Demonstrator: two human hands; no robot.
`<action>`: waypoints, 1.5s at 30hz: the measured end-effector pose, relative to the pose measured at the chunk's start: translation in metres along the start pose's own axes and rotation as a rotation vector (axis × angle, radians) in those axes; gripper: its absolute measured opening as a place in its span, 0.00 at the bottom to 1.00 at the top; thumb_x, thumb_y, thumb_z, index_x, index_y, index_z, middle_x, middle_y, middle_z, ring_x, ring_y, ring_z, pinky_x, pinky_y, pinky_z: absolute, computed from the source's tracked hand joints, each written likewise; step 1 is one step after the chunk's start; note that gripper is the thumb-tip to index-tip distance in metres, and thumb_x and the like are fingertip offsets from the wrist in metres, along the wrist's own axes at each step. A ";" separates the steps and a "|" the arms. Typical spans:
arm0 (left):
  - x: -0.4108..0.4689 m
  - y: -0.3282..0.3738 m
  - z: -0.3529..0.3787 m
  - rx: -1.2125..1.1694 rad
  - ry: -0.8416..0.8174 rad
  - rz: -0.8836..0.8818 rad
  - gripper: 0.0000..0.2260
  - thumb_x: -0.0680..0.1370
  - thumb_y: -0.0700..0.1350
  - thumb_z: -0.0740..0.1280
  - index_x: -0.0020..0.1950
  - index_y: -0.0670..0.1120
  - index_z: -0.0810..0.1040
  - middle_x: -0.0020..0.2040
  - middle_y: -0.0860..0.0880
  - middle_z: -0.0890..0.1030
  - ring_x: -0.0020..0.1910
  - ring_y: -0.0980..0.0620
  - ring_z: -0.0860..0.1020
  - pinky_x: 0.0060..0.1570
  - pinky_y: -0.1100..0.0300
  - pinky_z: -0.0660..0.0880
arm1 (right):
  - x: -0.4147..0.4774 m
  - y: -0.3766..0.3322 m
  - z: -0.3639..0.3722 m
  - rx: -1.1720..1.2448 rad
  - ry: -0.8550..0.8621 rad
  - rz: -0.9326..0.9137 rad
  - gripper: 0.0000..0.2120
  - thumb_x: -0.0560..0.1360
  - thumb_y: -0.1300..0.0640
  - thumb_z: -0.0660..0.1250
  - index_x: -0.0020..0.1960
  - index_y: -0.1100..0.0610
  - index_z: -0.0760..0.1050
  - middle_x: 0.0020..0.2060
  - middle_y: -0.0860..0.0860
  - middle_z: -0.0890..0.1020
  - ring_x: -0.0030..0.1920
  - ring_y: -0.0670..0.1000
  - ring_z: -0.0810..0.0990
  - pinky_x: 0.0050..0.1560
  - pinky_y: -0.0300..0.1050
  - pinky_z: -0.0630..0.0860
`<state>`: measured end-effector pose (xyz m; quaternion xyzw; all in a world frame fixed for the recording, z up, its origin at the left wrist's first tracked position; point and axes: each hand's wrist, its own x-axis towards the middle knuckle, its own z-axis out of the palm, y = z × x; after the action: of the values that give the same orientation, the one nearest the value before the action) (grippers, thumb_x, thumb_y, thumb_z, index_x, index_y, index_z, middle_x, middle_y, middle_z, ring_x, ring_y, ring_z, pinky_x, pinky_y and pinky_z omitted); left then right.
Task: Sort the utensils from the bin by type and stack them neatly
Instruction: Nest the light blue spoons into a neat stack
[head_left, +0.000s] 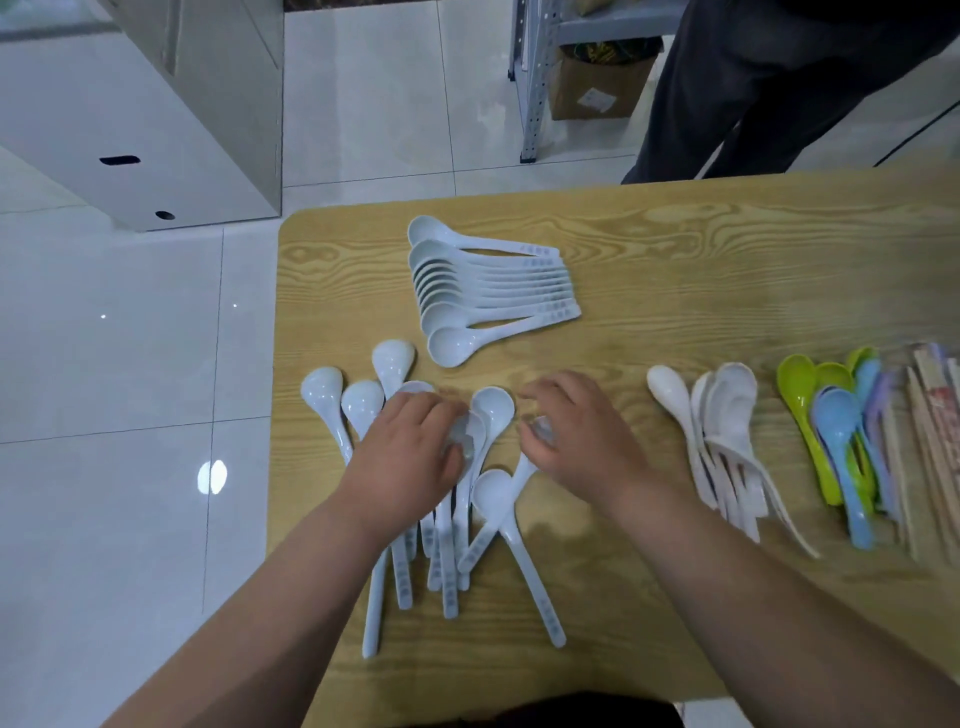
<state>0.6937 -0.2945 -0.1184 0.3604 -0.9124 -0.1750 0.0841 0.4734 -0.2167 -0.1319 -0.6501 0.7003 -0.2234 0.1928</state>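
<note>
1. Spoons in pale blue, the loose blue spoons (441, 525), lie in a messy bunch on the near left part of the wooden table (675, 249). Their round ends point away and their handles point back toward the person.
2. The left hand (410, 457) lies palm down right on top of this bunch. Its fingers bend down over the round ends. One blurry round end peeks out by the fingertips. I cannot tell if the hand holds it or only rests on it.
3. The right hand (576, 431) is just beside the bunch, on its right side. Thumb and fingers are bent and pinch the round end of a long spoon (540, 587). Its handle lies slanted toward the near edge of the table.
4. Both arms reach forward from the bottom of the view, and the hands are close together but not touching.
5. Farther back lies a neat row of blue spoons (488, 291), each one tucked against the next, handles pointing right.
6. To the right are white spoons (727, 415), then green, blue and purple coloured spoons (836, 431), then wooden chopsticks (935, 441) at the edge.
7. A person in dark trousers (727, 78) stands behind the table.
</note>
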 end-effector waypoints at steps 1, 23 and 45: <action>-0.008 0.002 0.002 -0.006 -0.020 0.007 0.17 0.74 0.45 0.64 0.62 0.42 0.79 0.52 0.45 0.79 0.51 0.41 0.76 0.54 0.47 0.74 | -0.021 -0.008 0.006 0.013 -0.011 0.044 0.17 0.75 0.51 0.67 0.61 0.57 0.78 0.55 0.52 0.77 0.57 0.54 0.77 0.57 0.51 0.78; -0.087 0.020 -0.053 -0.773 -0.108 -0.780 0.04 0.76 0.41 0.70 0.47 0.50 0.81 0.41 0.47 0.80 0.38 0.50 0.84 0.43 0.55 0.80 | -0.120 -0.092 -0.012 0.335 -0.261 0.425 0.18 0.79 0.57 0.61 0.68 0.48 0.67 0.49 0.45 0.79 0.43 0.47 0.78 0.42 0.48 0.74; -0.075 -0.008 -0.021 -0.215 -0.236 -0.661 0.27 0.73 0.55 0.72 0.68 0.49 0.67 0.62 0.48 0.68 0.54 0.46 0.76 0.51 0.53 0.75 | -0.125 -0.115 -0.003 0.443 -0.404 0.537 0.21 0.81 0.51 0.65 0.73 0.42 0.71 0.44 0.45 0.82 0.35 0.43 0.80 0.39 0.38 0.79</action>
<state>0.7589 -0.2542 -0.1044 0.6023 -0.7263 -0.3281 -0.0452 0.5769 -0.0980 -0.0669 -0.4174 0.7281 -0.1782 0.5138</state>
